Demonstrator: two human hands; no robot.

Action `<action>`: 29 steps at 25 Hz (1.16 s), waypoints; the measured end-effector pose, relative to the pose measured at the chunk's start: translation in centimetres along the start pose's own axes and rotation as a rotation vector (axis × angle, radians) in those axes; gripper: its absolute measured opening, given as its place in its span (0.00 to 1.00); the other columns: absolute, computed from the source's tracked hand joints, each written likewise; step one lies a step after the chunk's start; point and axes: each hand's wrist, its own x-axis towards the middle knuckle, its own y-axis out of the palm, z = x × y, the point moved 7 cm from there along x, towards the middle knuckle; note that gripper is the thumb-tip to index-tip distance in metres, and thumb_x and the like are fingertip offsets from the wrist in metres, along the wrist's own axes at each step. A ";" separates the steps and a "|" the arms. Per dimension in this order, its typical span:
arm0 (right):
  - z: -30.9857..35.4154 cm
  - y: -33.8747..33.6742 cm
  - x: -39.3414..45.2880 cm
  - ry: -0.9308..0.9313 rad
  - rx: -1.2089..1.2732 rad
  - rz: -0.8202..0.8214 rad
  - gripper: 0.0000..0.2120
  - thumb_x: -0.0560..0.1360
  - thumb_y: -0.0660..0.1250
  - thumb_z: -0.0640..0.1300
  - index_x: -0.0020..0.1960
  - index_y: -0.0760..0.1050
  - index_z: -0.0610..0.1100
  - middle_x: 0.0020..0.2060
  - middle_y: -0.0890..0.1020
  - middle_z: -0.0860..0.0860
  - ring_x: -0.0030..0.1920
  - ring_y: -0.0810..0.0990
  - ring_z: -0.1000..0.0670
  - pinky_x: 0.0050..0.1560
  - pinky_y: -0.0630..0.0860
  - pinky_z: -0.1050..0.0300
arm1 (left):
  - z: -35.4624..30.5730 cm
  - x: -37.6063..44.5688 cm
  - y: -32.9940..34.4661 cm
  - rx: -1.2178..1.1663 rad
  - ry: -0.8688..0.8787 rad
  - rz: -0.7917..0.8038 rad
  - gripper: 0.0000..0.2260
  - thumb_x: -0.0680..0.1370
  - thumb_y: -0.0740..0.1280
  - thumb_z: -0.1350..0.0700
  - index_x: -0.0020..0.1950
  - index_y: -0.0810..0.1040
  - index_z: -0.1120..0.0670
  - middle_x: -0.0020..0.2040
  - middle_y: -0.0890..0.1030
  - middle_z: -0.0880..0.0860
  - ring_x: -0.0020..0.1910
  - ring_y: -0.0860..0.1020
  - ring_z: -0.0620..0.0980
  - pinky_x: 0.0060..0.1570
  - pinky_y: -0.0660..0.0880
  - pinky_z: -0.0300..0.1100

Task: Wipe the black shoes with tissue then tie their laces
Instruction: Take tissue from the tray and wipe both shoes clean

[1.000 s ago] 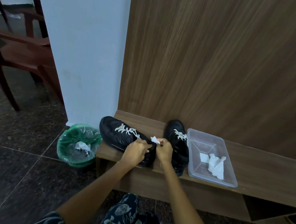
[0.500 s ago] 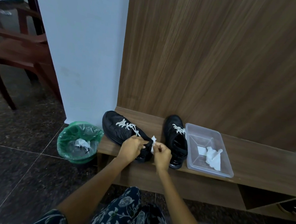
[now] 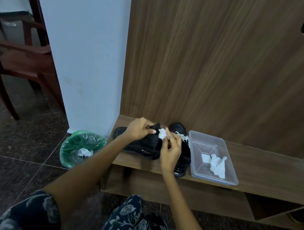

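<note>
Dim, flat indoor light with soft shadows — slight motion blur, and wide-angle bending at the edges.

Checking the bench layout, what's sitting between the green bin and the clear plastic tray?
In the head view, the two black shoes, gripped by the left hand; the right hand pinches tissue.

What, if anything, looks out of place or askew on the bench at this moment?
Only the left shoe stands out: the left hand grips it tipped up off the bench while the right hand pinches a tissue against it. The right shoe sits flat beside the clear tray.
</note>
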 end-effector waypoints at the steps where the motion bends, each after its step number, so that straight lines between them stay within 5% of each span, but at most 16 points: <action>1: 1.8 0.5 0.0 -0.170 -0.065 0.045 0.18 0.74 0.62 0.31 0.61 0.76 0.43 0.54 0.77 0.51 0.53 0.73 0.62 0.57 0.69 0.72 | -0.6 0.4 -1.1 -0.039 0.023 0.023 0.06 0.75 0.68 0.56 0.43 0.81 0.58 0.30 0.77 0.49 0.29 0.72 0.41 0.35 0.67 0.40; 4: 3.1 1.5 -1.6 -0.465 -0.312 0.162 0.21 0.71 0.64 0.27 0.60 0.76 0.44 0.55 0.80 0.49 0.52 0.75 0.52 0.56 0.74 0.64 | -1.4 0.6 -1.9 -0.075 0.058 0.082 0.05 0.76 0.67 0.58 0.40 0.80 0.57 0.28 0.73 0.47 0.27 0.69 0.41 0.33 0.65 0.37; 8: 1.1 1.2 -3.6 -0.536 -0.474 0.384 0.16 0.69 0.65 0.29 0.52 0.80 0.43 0.48 0.81 0.49 0.48 0.78 0.49 0.45 0.80 0.54 | 1.1 -0.5 0.3 0.019 0.022 0.072 0.06 0.75 0.67 0.58 0.49 0.82 0.59 0.43 0.84 0.55 0.43 0.80 0.52 0.44 0.72 0.44; 14: 1.6 1.2 -2.0 -0.379 -0.335 0.277 0.13 0.69 0.68 0.29 0.51 0.81 0.41 0.42 0.79 0.47 0.41 0.79 0.51 0.42 0.79 0.60 | 1.3 -0.6 1.0 0.071 0.027 0.070 0.07 0.75 0.67 0.58 0.50 0.82 0.57 0.47 0.84 0.56 0.48 0.80 0.53 0.49 0.74 0.47; 20: -1.9 1.7 -5.3 -0.302 -0.518 0.551 0.10 0.71 0.64 0.33 0.47 0.82 0.41 0.44 0.79 0.45 0.44 0.79 0.46 0.42 0.78 0.55 | 2.6 -1.1 3.4 0.139 0.018 0.153 0.05 0.73 0.69 0.58 0.44 0.82 0.59 0.36 0.80 0.57 0.38 0.75 0.49 0.43 0.70 0.44; 25: -2.9 -0.2 -3.5 -0.041 -0.453 0.236 0.08 0.71 0.65 0.31 0.46 0.80 0.38 0.46 0.78 0.44 0.45 0.80 0.45 0.44 0.76 0.55 | 0.8 -0.5 2.6 0.127 0.040 0.059 0.11 0.73 0.70 0.56 0.54 0.82 0.57 0.50 0.84 0.56 0.51 0.80 0.54 0.50 0.74 0.45; 29: -1.1 3.1 -6.9 -0.413 -0.616 0.507 0.08 0.64 0.72 0.34 0.40 0.80 0.44 0.41 0.80 0.48 0.42 0.80 0.48 0.39 0.77 0.60 | 1.2 -0.5 2.8 0.159 0.032 0.050 0.11 0.73 0.70 0.57 0.55 0.82 0.55 0.51 0.85 0.56 0.52 0.81 0.54 0.50 0.74 0.43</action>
